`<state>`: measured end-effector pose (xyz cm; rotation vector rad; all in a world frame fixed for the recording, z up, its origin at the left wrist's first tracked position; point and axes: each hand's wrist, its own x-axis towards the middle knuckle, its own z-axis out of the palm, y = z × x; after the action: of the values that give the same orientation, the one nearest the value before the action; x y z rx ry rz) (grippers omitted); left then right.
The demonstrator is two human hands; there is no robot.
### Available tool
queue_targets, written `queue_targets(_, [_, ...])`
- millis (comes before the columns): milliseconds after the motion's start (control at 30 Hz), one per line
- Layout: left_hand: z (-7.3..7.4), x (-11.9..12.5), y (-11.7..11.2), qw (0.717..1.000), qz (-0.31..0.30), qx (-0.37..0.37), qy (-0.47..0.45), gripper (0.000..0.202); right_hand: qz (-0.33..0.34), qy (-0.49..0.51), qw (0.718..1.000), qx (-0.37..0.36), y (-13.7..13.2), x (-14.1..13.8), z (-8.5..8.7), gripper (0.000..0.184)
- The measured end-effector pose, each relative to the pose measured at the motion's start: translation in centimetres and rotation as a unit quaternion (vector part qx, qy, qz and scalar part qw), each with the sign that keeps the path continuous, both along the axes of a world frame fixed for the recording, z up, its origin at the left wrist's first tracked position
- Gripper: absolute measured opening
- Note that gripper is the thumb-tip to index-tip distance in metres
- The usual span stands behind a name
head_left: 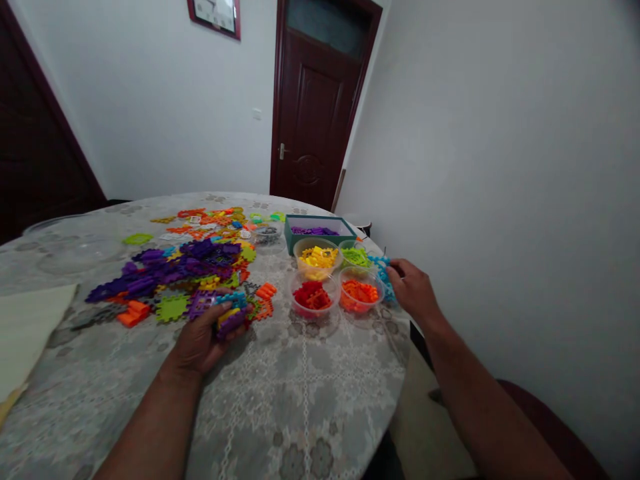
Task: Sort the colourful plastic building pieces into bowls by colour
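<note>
My left hand (203, 337) is closed round a small bunch of interlocking plastic building pieces (233, 313), in blue, yellow and purple. Beside it lies a loose pile of purple gear-edged pieces (175, 267), with a green gear piece (172, 308) and orange pieces (134, 313) at its near side. At the table's right edge my right hand (413, 287) has its fingers curled on blue plastic building pieces (383, 272), just behind and right of the bowl of orange pieces (359, 293). Its fingertips are partly hidden among the blue pieces.
Clear bowls hold red pieces (313, 295), yellow pieces (319, 259), green pieces (355, 255) and grey pieces (267, 232). Behind them stands a green box (289, 235) with purple pieces inside. A pale sheet (30, 333) lies at the left. The wall (500, 167) is close on the right.
</note>
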<state>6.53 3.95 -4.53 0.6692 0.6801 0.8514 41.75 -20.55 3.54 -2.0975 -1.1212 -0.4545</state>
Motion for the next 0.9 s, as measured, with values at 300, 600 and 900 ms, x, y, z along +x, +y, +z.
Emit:
queue_targets(300, [-0.8, -0.1, 0.4, 0.999, -0.021, 0.011, 0.033, 0.037, -0.097, -0.08, 0.976, -0.179, -4.0, 5.7, -3.3, 0.032])
queue_targets(600, [-0.7, -0.1, 0.1, 0.999, -0.03, 0.03, 0.012, 0.044, -0.087, -0.155, 0.974, -0.139, -2.2, 5.2, -3.6, 0.038])
queue_targets(900, [-0.9, 0.0, -0.9, 0.993, -0.086, 0.071, -0.043, 0.051, 0.12, -0.049, 0.991, -0.004, 1.9, -5.8, -1.4, 0.029])
